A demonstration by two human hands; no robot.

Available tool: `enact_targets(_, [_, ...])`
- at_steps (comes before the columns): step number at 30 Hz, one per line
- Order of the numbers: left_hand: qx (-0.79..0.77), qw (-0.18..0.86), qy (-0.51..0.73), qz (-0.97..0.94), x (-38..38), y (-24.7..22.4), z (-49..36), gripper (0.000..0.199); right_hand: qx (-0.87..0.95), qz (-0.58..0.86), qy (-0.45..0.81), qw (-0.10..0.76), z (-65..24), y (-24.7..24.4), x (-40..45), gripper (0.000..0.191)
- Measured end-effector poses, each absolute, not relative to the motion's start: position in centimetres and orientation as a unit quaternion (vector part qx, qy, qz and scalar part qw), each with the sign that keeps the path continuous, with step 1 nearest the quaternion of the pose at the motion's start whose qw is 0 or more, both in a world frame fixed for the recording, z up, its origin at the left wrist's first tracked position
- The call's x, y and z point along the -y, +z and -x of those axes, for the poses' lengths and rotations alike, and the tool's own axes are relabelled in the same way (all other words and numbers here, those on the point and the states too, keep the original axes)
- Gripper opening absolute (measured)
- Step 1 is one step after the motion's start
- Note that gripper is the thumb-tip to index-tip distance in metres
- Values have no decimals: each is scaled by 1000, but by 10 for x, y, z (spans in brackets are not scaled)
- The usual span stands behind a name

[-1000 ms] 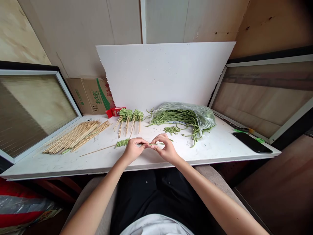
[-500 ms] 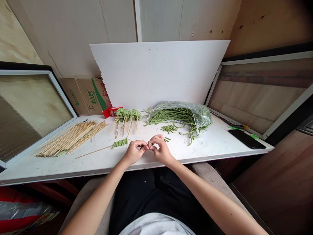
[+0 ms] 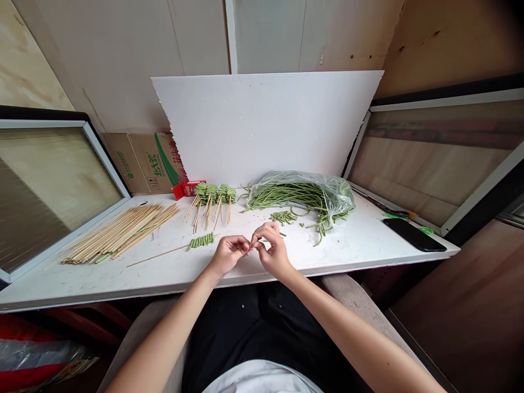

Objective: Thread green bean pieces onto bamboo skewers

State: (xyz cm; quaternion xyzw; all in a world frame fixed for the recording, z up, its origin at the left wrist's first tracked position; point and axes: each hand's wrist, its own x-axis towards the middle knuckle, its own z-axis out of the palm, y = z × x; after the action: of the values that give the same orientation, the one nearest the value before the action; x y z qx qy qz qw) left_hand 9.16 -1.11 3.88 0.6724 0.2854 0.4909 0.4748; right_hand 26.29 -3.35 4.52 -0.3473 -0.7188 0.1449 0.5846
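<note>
My left hand and my right hand meet fingertip to fingertip over the front of the table, both closed in a pinch. Whatever lies between the fingers is too small and covered to make out. Left of my left hand, a bamboo skewer rests on the table with a row of green bean pieces threaded near one end. Short bean ends form a small heap behind my right hand. A cut bean piece shows just past its fingers.
Bare skewers are piled at the left. Finished bean skewers are stacked near a red box. A clear plastic bag of long beans lies behind. A black phone is at the right, and a white board stands at the back.
My right hand's fingers have shifted slightly, and the pinched fingertips sit a little further right. The skewer and piles have stayed in place.
</note>
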Motion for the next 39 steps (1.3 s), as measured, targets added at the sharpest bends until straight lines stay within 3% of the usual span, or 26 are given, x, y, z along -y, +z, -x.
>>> enact_targets(5, [-341, 405, 488, -694, 8, 35, -90, 29, 698, 389, 130, 587, -294, 53, 8, 18])
enact_targets(11, [-363, 301, 435, -767, 11, 20, -99, 20, 729, 491, -4, 477, -353, 30, -36, 29])
enact_targets(19, [-361, 272, 437, -778, 7, 11, -99, 23, 731, 557, -28, 393, -362, 12, -40, 24])
enact_targets(23, [-374, 298, 466, -744, 4, 7, -98, 31, 752, 523, -14, 402, -351, 30, -30, 23])
enact_targets(28, [-385, 313, 481, -722, 4, 8, -96, 47, 837, 391, 115, 364, -329, 55, -10, 29])
enact_targets(31, [-376, 321, 482, -723, 6, 11, -96, 49, 854, 343, 130, 370, -317, 57, -1, 33])
enact_targets(36, [-362, 332, 478, -728, 8, 15, -98, 48, 855, 326, 131, 381, -309, 49, 0, 11])
enact_targets(39, [-366, 306, 472, -741, 5, 17, -94, 42, 848, 332, 124, 393, -311, 49, -2, 8])
